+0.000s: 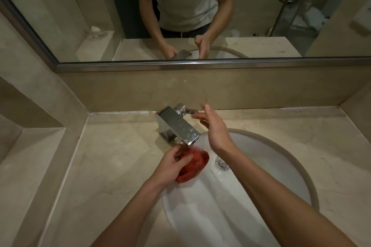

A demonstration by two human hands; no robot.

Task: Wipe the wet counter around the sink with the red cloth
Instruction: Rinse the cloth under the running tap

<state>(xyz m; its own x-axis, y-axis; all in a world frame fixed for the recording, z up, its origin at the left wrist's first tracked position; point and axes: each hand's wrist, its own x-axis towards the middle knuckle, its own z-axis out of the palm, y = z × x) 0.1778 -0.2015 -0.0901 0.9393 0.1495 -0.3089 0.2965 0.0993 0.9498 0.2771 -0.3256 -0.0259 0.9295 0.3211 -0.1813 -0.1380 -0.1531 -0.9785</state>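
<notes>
My left hand [174, 163] grips the bunched red cloth [194, 164] under the spout of the chrome faucet [176, 124], over the left side of the white sink [281, 158]. Water runs from the spout onto the cloth and down the basin. My right hand [213, 126] is open with fingers spread, its fingertips next to the faucet's lever handle [187, 110] behind the spout. The beige marble counter [112, 152] surrounds the sink.
A chrome drain [221, 163] sits in the basin right of the cloth. A marble backsplash [261, 88] and a wide mirror [180, 16] rise behind the faucet. A raised marble ledge [26, 158] borders the counter on the left.
</notes>
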